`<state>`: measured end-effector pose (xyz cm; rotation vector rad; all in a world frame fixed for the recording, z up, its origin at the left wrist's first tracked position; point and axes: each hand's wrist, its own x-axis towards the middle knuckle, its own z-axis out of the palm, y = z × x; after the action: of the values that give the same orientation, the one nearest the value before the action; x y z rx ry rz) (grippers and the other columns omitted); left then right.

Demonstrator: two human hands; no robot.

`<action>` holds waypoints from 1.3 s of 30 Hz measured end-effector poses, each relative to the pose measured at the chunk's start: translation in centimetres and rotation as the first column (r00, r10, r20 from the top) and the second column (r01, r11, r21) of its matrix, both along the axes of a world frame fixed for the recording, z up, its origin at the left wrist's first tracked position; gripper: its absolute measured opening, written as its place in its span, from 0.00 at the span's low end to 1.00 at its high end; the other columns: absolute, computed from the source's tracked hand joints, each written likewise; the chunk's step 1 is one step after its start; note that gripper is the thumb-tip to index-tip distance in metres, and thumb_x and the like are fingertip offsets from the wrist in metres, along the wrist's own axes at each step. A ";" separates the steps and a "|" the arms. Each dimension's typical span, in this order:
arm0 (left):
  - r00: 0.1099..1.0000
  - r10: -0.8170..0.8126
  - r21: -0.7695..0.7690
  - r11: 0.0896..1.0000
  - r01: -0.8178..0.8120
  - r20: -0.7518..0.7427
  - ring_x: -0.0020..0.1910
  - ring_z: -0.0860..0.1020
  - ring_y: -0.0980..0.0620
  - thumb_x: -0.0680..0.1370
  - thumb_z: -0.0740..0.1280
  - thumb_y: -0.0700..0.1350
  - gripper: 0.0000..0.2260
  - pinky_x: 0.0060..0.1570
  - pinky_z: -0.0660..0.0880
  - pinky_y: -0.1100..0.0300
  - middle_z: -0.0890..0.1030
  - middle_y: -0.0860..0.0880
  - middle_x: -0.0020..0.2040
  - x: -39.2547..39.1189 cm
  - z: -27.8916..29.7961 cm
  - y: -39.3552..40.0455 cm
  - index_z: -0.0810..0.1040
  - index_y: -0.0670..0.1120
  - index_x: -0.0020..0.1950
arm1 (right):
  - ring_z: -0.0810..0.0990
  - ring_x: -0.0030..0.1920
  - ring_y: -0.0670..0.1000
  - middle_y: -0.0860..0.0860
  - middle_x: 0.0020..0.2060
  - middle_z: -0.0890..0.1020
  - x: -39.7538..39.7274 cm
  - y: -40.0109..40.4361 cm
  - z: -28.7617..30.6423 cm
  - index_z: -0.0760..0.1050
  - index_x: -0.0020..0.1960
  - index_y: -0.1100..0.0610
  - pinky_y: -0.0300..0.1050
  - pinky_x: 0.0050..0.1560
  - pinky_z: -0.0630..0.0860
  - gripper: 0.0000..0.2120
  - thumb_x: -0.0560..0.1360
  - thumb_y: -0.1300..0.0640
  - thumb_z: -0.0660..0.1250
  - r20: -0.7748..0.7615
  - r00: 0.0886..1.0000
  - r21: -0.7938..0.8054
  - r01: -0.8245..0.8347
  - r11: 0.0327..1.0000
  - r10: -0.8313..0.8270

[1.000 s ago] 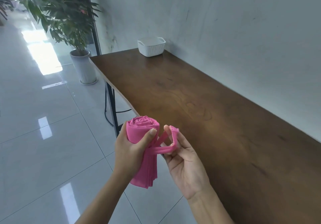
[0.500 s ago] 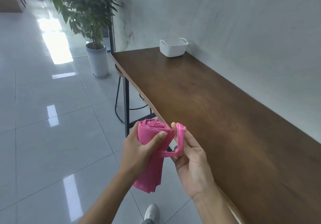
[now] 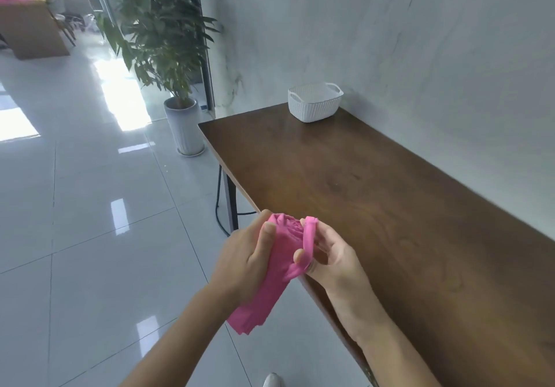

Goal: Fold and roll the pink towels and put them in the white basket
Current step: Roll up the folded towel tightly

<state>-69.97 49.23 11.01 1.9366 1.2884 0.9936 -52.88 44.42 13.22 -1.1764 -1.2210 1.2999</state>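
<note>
1. Glossy white floor tiles fill my view toward 9 o'clock, with a long brown wooden table along the pale wall toward 3 o'clock and a potted plant by its far end.
2. At 1 o'clock I see the white basket on the table's far corner, well apart from both hands.
3. My left hand is wrapped closed around the rolled pink towel, thumb pressed on its front; the roll's spiral end points up toward 12 o'clock and its loose end hangs toward 6.
4. My right hand, just beside the roll at 3 o'clock, pinches a stretched pink strip looped over its fingers.
5. Both hands sit off the table's near edge, over the floor.
</note>
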 end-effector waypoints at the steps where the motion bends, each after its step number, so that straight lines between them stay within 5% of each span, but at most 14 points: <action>1: 0.998 -0.044 0.014 0.999 0.044 -0.035 0.36 0.77 0.49 0.78 0.35 0.72 0.38 0.40 0.73 0.45 0.78 0.48 0.36 0.4 0.3 1.1 0.74 0.47 0.47 | 0.83 0.59 0.48 0.51 0.56 0.85 0.4 1.1 0.3 0.76 0.65 0.56 0.39 0.56 0.79 0.28 0.69 0.49 0.77 0.030 0.999 -0.002 -0.022 1.000 0.023; 5: 0.981 -0.148 0.026 0.988 0.153 -0.123 0.35 0.75 0.49 0.80 0.34 0.69 0.36 0.39 0.73 0.43 0.75 0.49 0.35 2.1 0.9 4.9 0.72 0.45 0.45 | 0.84 0.57 0.46 0.46 0.55 0.85 1.8 4.9 0.8 0.74 0.66 0.50 0.40 0.52 0.82 0.27 0.70 0.46 0.77 0.128 0.991 -0.037 -0.021 0.999 0.026; 10: 0.984 -0.177 -0.162 0.971 0.174 -0.004 0.42 0.79 0.52 0.79 0.39 0.70 0.32 0.48 0.77 0.45 0.80 0.52 0.43 2.7 1.1 8.1 0.75 0.51 0.55 | 0.84 0.55 0.42 0.43 0.53 0.85 3.3 8.0 0.4 0.76 0.63 0.46 0.38 0.50 0.81 0.22 0.73 0.40 0.72 0.139 0.988 -0.036 0.077 0.996 -0.071; 15: 0.938 -0.342 -0.421 0.844 0.333 0.056 0.53 0.83 0.49 0.71 0.68 0.72 0.31 0.47 0.84 0.51 0.81 0.54 0.56 1.2 -0.3 10.3 0.71 0.57 0.68 | 0.82 0.57 0.42 0.41 0.54 0.85 5.9 10.8 -1.1 0.77 0.65 0.46 0.36 0.53 0.78 0.28 0.70 0.33 0.71 0.121 0.968 -0.090 0.229 0.969 -0.217; 21: 0.917 -0.398 -0.375 0.849 0.372 0.009 0.56 0.81 0.55 0.70 0.79 0.60 0.30 0.49 0.84 0.54 0.79 0.60 0.57 3.3 -0.4 12.8 0.72 0.61 0.68 | 0.83 0.58 0.48 0.46 0.54 0.86 8.9 13.3 -1.4 0.79 0.64 0.49 0.50 0.65 0.77 0.43 0.60 0.20 0.68 0.151 0.978 -0.199 0.175 0.964 -0.146; 26: 0.819 -0.512 -0.303 0.848 0.434 -0.259 0.54 0.80 0.58 0.68 0.76 0.68 0.30 0.48 0.83 0.58 0.79 0.62 0.56 5.1 1.4 16.7 0.73 0.62 0.66 | 0.85 0.54 0.54 0.52 0.48 0.87 11.4 16.1 0.4 0.80 0.56 0.57 0.54 0.62 0.78 0.47 0.61 0.17 0.65 0.246 0.968 -0.268 0.115 0.956 -0.048; 30: 0.703 -0.519 -0.185 0.847 0.498 -0.486 0.54 0.76 0.63 0.68 0.72 0.71 0.31 0.48 0.78 0.68 0.76 0.66 0.56 6.7 3.6 20.0 0.70 0.65 0.68 | 0.82 0.55 0.53 0.49 0.48 0.85 11.9 18.5 1.7 0.80 0.48 0.53 0.54 0.63 0.76 0.36 0.65 0.20 0.64 0.346 0.936 -0.261 0.157 0.953 -0.059; 34: 0.706 -0.527 -0.128 0.834 0.537 -0.473 0.54 0.76 0.65 0.67 0.74 0.71 0.30 0.49 0.74 0.70 0.76 0.68 0.54 7.6 5.0 23.7 0.70 0.66 0.66 | 0.83 0.54 0.51 0.47 0.51 0.85 12.6 21.2 2.3 0.82 0.54 0.49 0.52 0.59 0.80 0.24 0.68 0.32 0.72 0.348 0.928 -0.236 0.222 0.946 -0.131; 39: 0.719 -0.567 -0.123 0.812 0.571 -0.402 0.52 0.79 0.62 0.65 0.76 0.70 0.30 0.50 0.81 0.60 0.80 0.64 0.54 8.7 5.3 29.0 0.73 0.63 0.63 | 0.80 0.51 0.55 0.52 0.49 0.83 13.3 25.6 3.4 0.81 0.51 0.52 0.52 0.49 0.73 0.21 0.65 0.40 0.67 0.310 0.932 -0.281 0.280 0.918 -0.189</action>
<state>-61.22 78.27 16.30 2.4267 0.7735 0.2677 -39.53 70.01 16.61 -1.7366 -1.0399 1.2045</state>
